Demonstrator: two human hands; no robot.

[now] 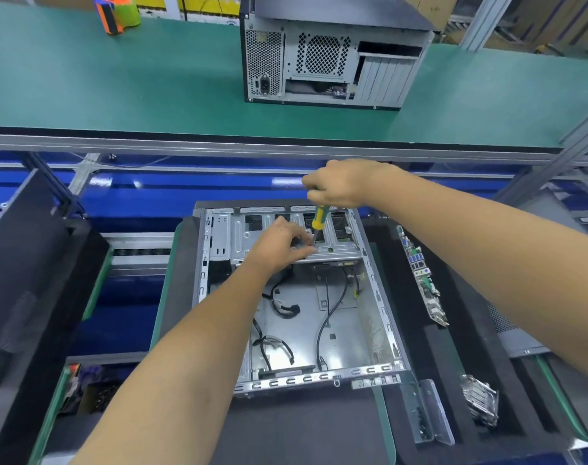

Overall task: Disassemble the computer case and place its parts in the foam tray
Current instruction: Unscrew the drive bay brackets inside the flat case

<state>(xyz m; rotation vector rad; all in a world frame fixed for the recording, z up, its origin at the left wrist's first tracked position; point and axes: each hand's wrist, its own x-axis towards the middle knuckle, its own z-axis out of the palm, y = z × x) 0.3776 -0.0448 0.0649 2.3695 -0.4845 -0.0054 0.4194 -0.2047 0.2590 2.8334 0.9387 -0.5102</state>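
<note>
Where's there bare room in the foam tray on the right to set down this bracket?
The foam tray has bare foam between the circuit board and the crumpled metal part. The near edge is crowded, with a metal bracket beside that part.

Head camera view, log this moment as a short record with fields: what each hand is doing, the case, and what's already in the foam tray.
right hand: grips screwdriver, tip down at drive bracket
left hand: holds the bracket's front edge
open case: on its side, loose black cables inside
foam tray: circuit board, heatsink, metal bracket
second case: upright on green conveyor
</note>
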